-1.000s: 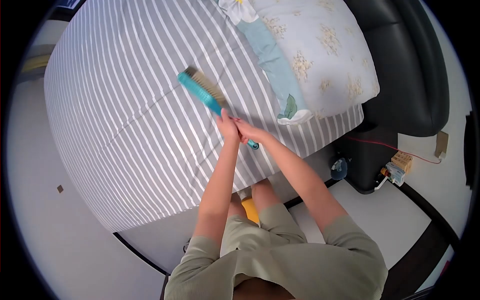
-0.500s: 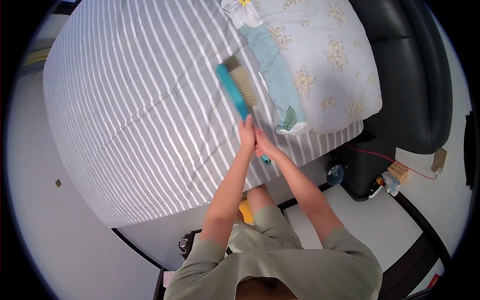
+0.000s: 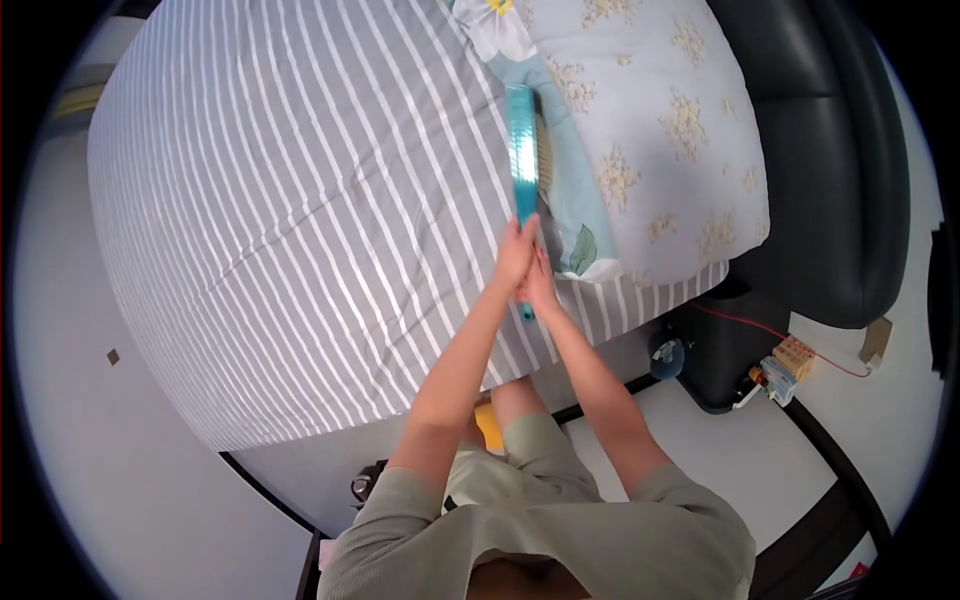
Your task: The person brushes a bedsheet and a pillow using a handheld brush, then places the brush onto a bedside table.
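A teal bed brush (image 3: 522, 140) with pale bristles is held over the bed, its bristle side turned toward the pillow. Around its handle my left hand (image 3: 515, 252) is closed, with a finger stretched along the brush. My right hand (image 3: 537, 282) grips the same handle from the other side, close against the left. The handle's tip pokes out below both hands. Under the brush lies a grey sheet with white stripes (image 3: 330, 210), slightly creased. The floral pillow (image 3: 660, 150) with a light blue border is right beside the bristles.
A black padded headboard (image 3: 835, 180) rises at the right. Beside the bed stand a black nightstand (image 3: 710, 360), a blue translucent container (image 3: 667, 358) and small boxes (image 3: 790, 365), with a red cable (image 3: 760, 325) running past. Something yellow (image 3: 488, 425) shows near my legs.
Both hands have swung the brush to the right, from the striped sheet up to the pillow's border. It has turned more upright in view, and its back now faces me.
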{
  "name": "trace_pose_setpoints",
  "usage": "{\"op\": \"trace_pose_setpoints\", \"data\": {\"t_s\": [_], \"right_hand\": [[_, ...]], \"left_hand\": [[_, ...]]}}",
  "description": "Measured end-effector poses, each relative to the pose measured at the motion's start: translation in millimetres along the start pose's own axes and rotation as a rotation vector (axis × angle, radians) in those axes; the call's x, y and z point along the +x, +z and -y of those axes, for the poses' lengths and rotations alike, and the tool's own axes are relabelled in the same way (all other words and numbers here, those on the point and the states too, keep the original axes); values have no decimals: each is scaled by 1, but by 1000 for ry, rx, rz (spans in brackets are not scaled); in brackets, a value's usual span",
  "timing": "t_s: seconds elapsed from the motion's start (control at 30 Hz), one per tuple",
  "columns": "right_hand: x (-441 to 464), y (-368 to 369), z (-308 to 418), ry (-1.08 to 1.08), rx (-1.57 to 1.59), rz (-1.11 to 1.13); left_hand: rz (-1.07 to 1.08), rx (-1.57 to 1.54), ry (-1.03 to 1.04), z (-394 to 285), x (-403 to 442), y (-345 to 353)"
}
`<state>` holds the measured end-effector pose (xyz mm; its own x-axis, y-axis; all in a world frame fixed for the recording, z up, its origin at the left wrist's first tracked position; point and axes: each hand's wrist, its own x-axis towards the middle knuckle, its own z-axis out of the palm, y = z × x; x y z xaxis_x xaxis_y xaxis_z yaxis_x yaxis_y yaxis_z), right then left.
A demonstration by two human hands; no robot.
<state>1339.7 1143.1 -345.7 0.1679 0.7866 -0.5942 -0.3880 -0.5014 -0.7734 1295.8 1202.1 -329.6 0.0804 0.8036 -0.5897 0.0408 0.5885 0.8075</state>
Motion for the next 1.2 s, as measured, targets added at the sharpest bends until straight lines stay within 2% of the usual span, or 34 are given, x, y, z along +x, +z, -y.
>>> {"op": "trace_pose_setpoints", "data": {"t_s": [0.03,0.07,0.13,0.23,0.27,0.33,0.37,0.4,0.43,0.47,0.53,0.57,0.6,0.63,0.67,0.77,0.83,0.87,0.9,0.93,0.97,1.0,1.03,1.07,1.1,1.17,1.2], "right_hand": [[14,6,18,219,7,81],[28,18,32,293,2,140],[54,47,48,444,-15,264],[70,53,52,582,-185,529],[57,49,61,528,-328,593],[42,29,28,596,-547,743],[21,24,29,565,-626,740],[5,18,34,560,-606,803],[-6,14,34,606,-555,772],[-15,3,27,621,-412,821],[-21,0,21,449,-436,546],[-21,2,18,358,-443,404],[-18,13,20,240,-296,262],[-6,21,22,106,-277,209],[6,30,23,-28,-266,156],[32,64,7,247,-76,43],[25,90,0,479,-132,151],[20,94,-23,466,-154,251],[11,100,-32,523,-409,422],[-6,108,-35,497,-480,599],[-22,110,-64,531,-641,674],[-41,112,-72,607,-650,805],[-58,114,-89,718,-656,963],[-75,113,-108,825,-696,1033],[-94,115,-110,832,-683,1102],[-126,107,-121,815,-380,1050],[-139,103,-123,776,-342,884]], "left_hand": [[-42,-64,-30,13,29,-5],[-86,-127,-68,28,53,-17],[-136,-278,-179,-16,64,-41],[-455,-306,-74,-33,49,-49],[-580,-384,-91,-28,33,-46],[-802,-466,-56,2,-5,-39],[-898,-466,-9,22,-24,-37],[-833,-479,-7,30,-46,-36],[-770,-496,-4,33,-56,-33],[-691,-524,-41,28,-56,-30],[-534,-579,-121,17,-58,-24],[-414,-484,-141,13,-47,-26],[-229,-536,-109,4,-30,-28],[-44,-554,-142,-7,-11,-33],[50,-450,-108,1,12,-36],[-102,-269,-133,-15,35,-60],[-349,-270,-142,3,25,-92],[-501,-254,-162,12,11,-106],[-594,-451,-189,25,-7,-120],[-678,-595,-195,42,-27,-134],[-833,-493,-198,73,-49,-149],[-984,-556,-198,92,-76,-157],[-1131,-511,-316,113,-101,-165],[-1223,-525,-337,112,-130,-168],[-1245,-401,-349,126,-154,-172],[-1240,-470,-282,120,-177,-170],[-1149,-403,-268,126,-182,-168]]}}
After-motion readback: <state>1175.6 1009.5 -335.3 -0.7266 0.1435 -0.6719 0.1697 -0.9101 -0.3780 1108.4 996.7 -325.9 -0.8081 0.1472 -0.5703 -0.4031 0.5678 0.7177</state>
